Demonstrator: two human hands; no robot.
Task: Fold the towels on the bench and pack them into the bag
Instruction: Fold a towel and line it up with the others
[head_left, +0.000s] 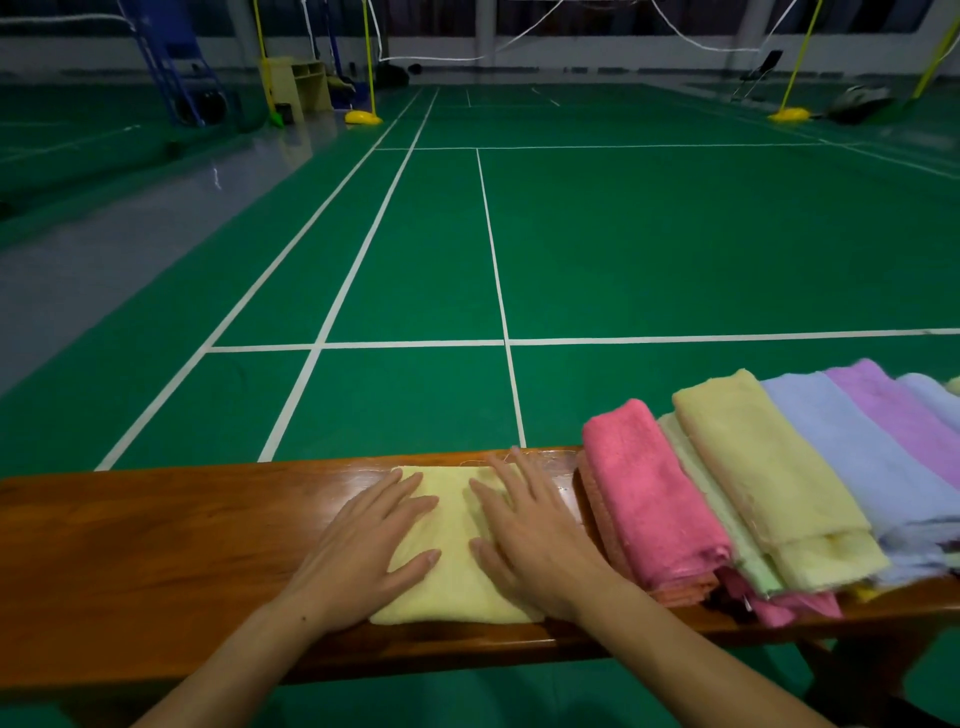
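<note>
Head view, lower centre: your left hand (363, 540) and right hand (535, 540) press flat, fingers spread, on the folded yellow towel (457, 551) on the bench (156, 545).

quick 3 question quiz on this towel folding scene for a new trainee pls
1. True or false: both hands lie flat on the yellow towel.
2. Which towel lies nearest the right hand? A pink B purple C blue
3. Fill in: the towels rest on a wooden ____.

Key:
1. True; the left hand presses it too.
2. A, the pink towel.
3. bench.
</note>
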